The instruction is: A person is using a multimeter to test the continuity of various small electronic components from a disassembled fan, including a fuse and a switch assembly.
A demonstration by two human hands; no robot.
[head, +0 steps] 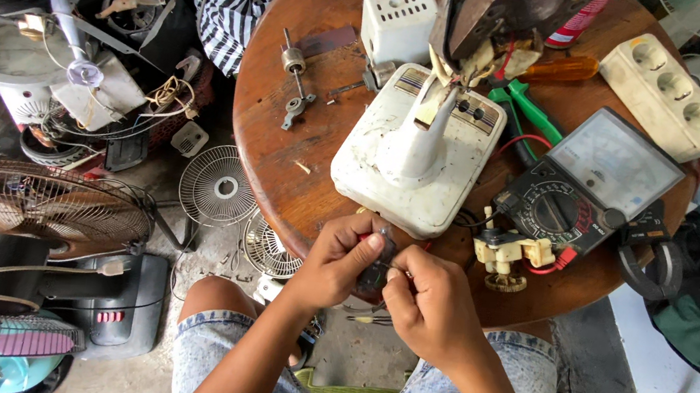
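While pinched between both hands (384, 276) (table-edge), small dark part (376, 270).

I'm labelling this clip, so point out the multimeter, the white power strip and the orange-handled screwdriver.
multimeter (588, 181), head view, on its body below the meter window.
white power strip (668, 85), head view, on its middle socket.
orange-handled screwdriver (561, 69), head view, on the handle.

The small dark part (376, 270) is pinched between the fingertips of your left hand (340, 264) and right hand (431, 306). It sits just off the near edge of the table (269, 120), above your lap. Your fingers hide most of it; its shape cannot be told.
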